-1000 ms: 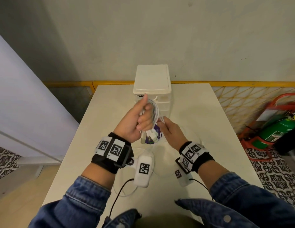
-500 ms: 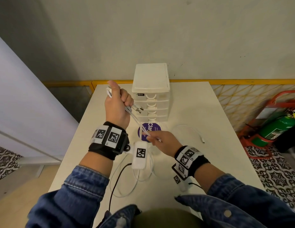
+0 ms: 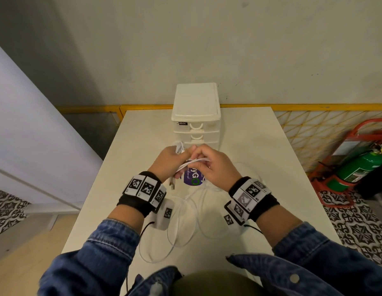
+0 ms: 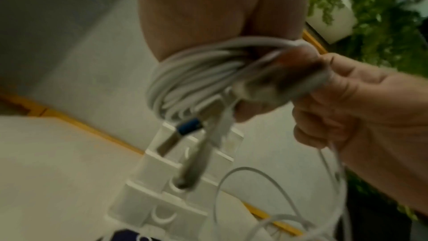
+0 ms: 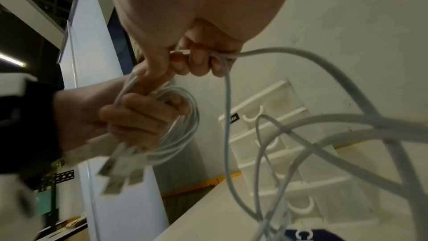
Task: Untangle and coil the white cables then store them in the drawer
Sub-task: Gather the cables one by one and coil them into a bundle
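My left hand [image 3: 172, 161] grips a coil of white cables [image 5: 183, 127] above the table, its loops wound around the fingers [image 4: 197, 72]. Several USB plugs [image 5: 118, 175] hang below the fist. My right hand [image 3: 211, 165] is close beside it and pinches the cable strands [image 3: 194, 162] between thumb and fingers [image 5: 197, 60]. The loose remainder of the cables [image 3: 181, 227] trails down in wide loops on the table toward me. The white drawer unit [image 3: 196, 116] stands just behind both hands with its drawers shut.
A round purple sticker [image 3: 193, 178] lies on the white table [image 3: 260, 150] under the hands. Beyond the table's right edge is a green fire extinguisher [image 3: 356, 169] in a red stand. A yellow rail [image 3: 314, 107] runs along the wall behind the table.
My left hand came down and right from beside the drawer unit. My right hand rose to meet it, and the stretched strand between them is now gathered at the coil.
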Demonstrator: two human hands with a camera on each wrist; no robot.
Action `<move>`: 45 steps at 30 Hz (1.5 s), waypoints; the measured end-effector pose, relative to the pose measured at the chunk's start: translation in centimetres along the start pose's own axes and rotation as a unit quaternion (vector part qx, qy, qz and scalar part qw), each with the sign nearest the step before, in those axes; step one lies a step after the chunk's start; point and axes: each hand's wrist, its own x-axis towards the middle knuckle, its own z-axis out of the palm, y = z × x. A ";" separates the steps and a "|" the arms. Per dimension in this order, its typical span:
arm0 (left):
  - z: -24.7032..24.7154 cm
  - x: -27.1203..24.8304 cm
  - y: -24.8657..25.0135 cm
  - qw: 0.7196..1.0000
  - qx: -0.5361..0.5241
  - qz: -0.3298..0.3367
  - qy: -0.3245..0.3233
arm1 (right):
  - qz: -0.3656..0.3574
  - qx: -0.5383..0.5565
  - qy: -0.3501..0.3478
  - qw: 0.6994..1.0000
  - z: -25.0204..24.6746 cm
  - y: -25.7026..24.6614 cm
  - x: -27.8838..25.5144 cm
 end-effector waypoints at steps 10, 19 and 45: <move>0.8 -1.3 1.2 0.963 -0.131 -0.045 -0.230 | 0.036 -0.006 0.005 0.999 -3.3 2.0 1.0; 0.6 -1.4 4.1 0.902 -0.382 0.030 -0.198 | 0.121 -0.008 -0.003 0.993 -0.2 3.9 -1.2; -4.7 -1.3 6.3 0.905 -0.403 0.127 -0.044 | 0.316 -0.014 -0.061 0.947 -5.7 6.0 -1.6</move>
